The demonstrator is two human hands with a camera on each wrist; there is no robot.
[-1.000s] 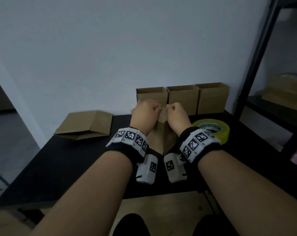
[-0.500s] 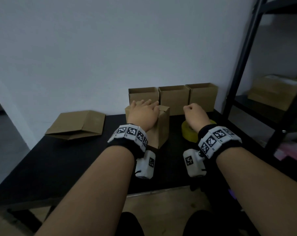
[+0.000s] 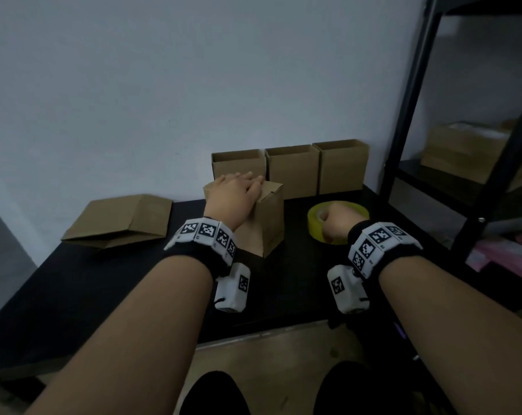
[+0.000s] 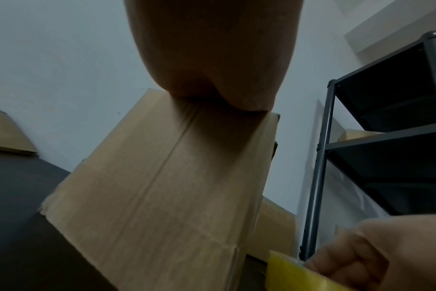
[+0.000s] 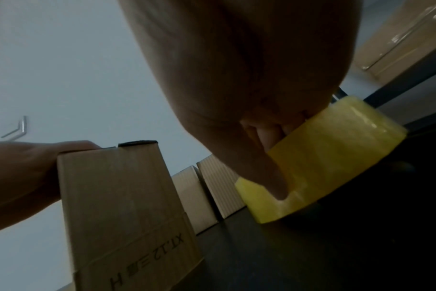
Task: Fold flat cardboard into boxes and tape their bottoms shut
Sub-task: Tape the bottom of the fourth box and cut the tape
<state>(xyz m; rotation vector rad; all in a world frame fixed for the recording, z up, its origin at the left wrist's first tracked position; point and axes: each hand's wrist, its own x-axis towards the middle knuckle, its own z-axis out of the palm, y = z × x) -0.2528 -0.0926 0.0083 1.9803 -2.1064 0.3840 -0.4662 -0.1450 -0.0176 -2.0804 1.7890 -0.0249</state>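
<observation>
Now our left hand [image 3: 234, 194] lies flat atop the folded box [image 3: 267, 223] standing on the black tabletop [image 3: 104, 283], while our right hand [image 3: 336, 224] grips the yellow tape roll [image 3: 316, 232] beside it.

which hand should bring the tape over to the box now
Right. The right hand already grips the yellow tape roll, while the left hand lies flat on the folded box, holding its flaps down.
</observation>
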